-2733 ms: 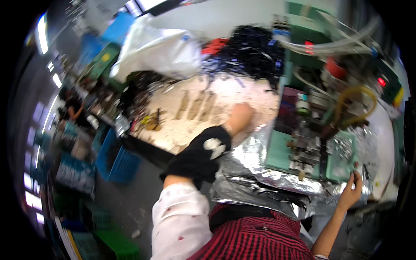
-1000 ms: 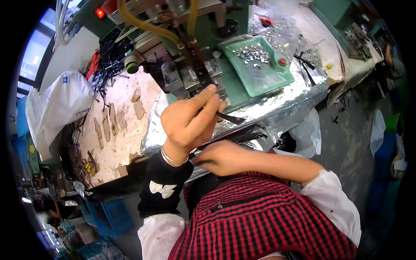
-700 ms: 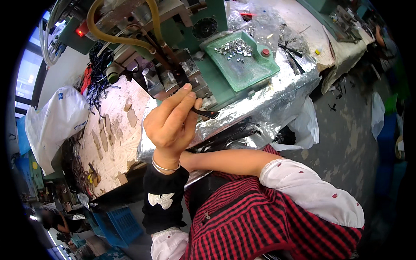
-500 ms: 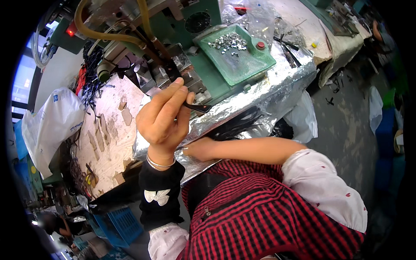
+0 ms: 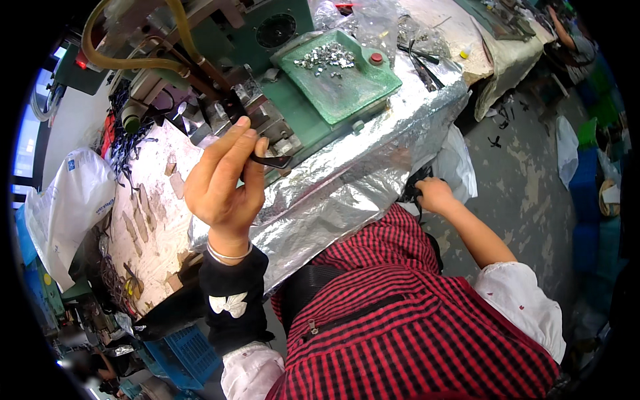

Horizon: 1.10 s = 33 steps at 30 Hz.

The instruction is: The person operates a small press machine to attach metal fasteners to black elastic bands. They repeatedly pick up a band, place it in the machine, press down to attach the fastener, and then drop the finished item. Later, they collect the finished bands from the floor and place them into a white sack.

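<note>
My left hand point(image 5: 223, 183) is raised over the foil-covered bench point(image 5: 347, 187), thumb and fingers pinched on a thin black strap piece point(image 5: 270, 161) that points toward the green machine point(image 5: 267, 40). My right hand point(image 5: 432, 193) reaches down beside the bench's right end and closes on a bunch of black pieces point(image 5: 415, 181) at the mouth of a white bag point(image 5: 460, 167). A green tray point(image 5: 340, 83) on the machine holds several small silver metal parts point(image 5: 327, 57) and a red button.
A worn white board point(image 5: 150, 227) lies left of the bench, with a white plastic bag point(image 5: 63, 207) beyond it. Yellow hoses point(image 5: 133, 60) loop over the machine. A blue crate point(image 5: 183, 350) stands on the floor at lower left. Another person point(image 5: 573, 37) works at top right.
My head view has swung from the left side of the bench onto the machine. My right hand has moved from under the left hand out to the black pieces by the bag.
</note>
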Motion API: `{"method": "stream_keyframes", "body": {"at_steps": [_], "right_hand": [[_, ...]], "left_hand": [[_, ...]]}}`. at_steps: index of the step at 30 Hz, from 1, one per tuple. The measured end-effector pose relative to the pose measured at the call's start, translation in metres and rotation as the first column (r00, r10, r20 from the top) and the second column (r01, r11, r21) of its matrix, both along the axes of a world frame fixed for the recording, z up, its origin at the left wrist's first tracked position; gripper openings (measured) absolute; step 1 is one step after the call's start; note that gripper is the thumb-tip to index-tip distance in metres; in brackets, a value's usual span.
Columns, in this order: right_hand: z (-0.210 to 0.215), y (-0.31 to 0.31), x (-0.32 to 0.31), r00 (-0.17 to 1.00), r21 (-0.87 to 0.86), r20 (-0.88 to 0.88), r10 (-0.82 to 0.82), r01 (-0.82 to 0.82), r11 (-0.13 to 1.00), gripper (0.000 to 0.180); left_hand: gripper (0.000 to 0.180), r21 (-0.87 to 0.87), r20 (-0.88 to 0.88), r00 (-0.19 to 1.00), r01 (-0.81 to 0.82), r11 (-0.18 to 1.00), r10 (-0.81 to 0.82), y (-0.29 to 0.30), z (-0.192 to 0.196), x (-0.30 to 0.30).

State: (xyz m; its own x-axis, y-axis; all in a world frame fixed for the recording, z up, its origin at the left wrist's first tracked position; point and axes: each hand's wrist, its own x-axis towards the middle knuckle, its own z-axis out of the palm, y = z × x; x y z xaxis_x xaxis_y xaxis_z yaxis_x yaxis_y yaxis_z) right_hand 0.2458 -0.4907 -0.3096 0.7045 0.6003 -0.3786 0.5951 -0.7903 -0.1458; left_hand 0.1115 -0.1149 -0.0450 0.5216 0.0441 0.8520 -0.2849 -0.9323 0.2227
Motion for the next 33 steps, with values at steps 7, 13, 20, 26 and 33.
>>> {"method": "stream_keyframes", "body": {"at_steps": [7, 13, 20, 26, 33], "right_hand": [[-0.001, -0.006, -0.021, 0.999, 0.314, -0.033, -0.031, 0.040, 0.949, 0.031], [0.028, 0.046, -0.041, 0.983, 0.647, -0.090, -0.160, 0.179, 0.741, 0.021], [0.048, 0.195, -0.044, 0.996, 0.344, 0.073, 0.050, -0.072, 0.936, 0.024], [0.041, 0.228, -0.082, 0.985, 0.069, 0.163, 0.059, -0.071, 0.995, 0.015], [0.047, 0.155, -0.061, 0.997, 0.685, 0.081, 0.010, -0.063, 0.726, 0.012]], "left_hand": [[0.018, 0.044, 0.009, 1.000, -0.025, 0.999, 0.024, -0.002, -0.008, -0.002], [0.018, 0.118, 0.083, 0.990, -0.127, 0.985, 0.118, -0.008, -0.025, -0.005], [0.014, -0.412, -0.034, 0.943, 0.290, 0.864, -0.332, -0.086, -0.001, 0.020], [0.016, -0.521, -0.488, 0.657, 0.308, 0.796, -0.574, -0.171, -0.058, 0.068], [0.036, -0.056, -0.464, 0.821, 0.349, 0.936, -0.334, -0.133, -0.037, 0.041]]}}
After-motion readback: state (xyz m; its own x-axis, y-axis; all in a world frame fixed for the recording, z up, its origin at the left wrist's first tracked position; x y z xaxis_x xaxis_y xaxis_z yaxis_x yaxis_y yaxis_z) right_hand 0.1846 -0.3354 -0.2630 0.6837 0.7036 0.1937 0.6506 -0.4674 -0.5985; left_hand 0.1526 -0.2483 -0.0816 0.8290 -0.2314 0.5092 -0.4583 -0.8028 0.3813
